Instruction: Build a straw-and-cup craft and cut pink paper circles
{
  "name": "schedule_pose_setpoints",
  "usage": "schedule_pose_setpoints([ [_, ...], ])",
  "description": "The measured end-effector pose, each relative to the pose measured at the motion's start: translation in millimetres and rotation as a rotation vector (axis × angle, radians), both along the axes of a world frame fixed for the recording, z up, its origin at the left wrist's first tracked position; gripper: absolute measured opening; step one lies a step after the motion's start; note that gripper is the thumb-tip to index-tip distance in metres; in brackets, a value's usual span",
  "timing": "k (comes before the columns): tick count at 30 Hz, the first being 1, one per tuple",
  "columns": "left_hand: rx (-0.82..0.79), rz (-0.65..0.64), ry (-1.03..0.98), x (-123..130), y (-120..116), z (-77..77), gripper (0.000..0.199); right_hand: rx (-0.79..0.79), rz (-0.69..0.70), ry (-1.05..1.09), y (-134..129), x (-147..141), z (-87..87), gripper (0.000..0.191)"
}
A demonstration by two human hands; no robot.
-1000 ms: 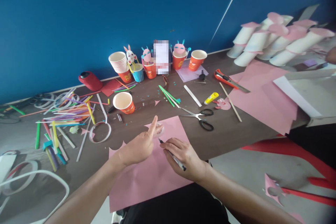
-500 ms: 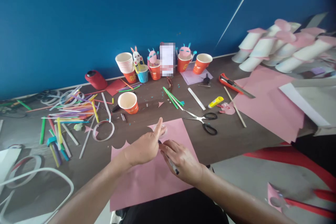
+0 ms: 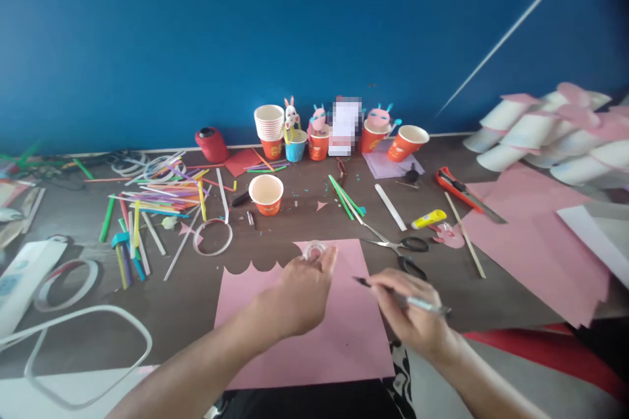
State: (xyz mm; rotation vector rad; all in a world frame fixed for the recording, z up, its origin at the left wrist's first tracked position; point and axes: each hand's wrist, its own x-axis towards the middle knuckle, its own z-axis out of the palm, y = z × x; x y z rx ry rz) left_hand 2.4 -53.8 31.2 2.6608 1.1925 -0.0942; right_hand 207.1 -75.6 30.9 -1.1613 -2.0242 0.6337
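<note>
A sheet of pink paper (image 3: 344,334) with scalloped cuts along part of its far edge lies in front of me. My left hand (image 3: 304,294) rests on it, fingers closed and pressing on a small clear round ring (image 3: 314,249) near the far edge. The ring is partly hidden under the fingers, so I cannot tell its exact kind. My right hand (image 3: 413,314) grips a pen (image 3: 420,303), raised at the sheet's right side with its dark tip pointing left. A small dark dot shows on the paper between my hands and the near edge.
Scissors (image 3: 393,244) lie just past my right hand, with a glue stick (image 3: 428,219) and a box cutter (image 3: 469,195) beyond. A paper cup (image 3: 266,194) stands ahead; straws (image 3: 157,200) and tape rings (image 3: 213,237) are at left. Pink-topped white cups (image 3: 515,124) stand at right.
My right hand has drawn the pen away from the ring to the right. My left hand's finger has come down, and the view has shifted.
</note>
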Motion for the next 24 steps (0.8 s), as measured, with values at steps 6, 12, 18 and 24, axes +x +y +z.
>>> schedule_pose_setpoints([
  [6,0.216,0.056,0.073,22.4,-19.0,-23.9,0.069,-0.194,-0.166,0.127,59.1,-21.4,31.2,0.021],
  [12,0.298,0.197,0.132,45.3,-32.5,-43.8,0.065,-0.258,0.261,-0.31,98.1,-93.5,44.3,0.032],
  [18,0.245,0.211,0.114,49.8,-34.5,-52.7,0.072,-0.209,0.509,-0.824,100.3,-138.3,41.9,0.035],
  [24,0.252,0.226,0.104,49.9,-35.8,-57.1,0.069,-0.113,0.578,-1.026,98.9,-148.4,31.6,0.035],
])
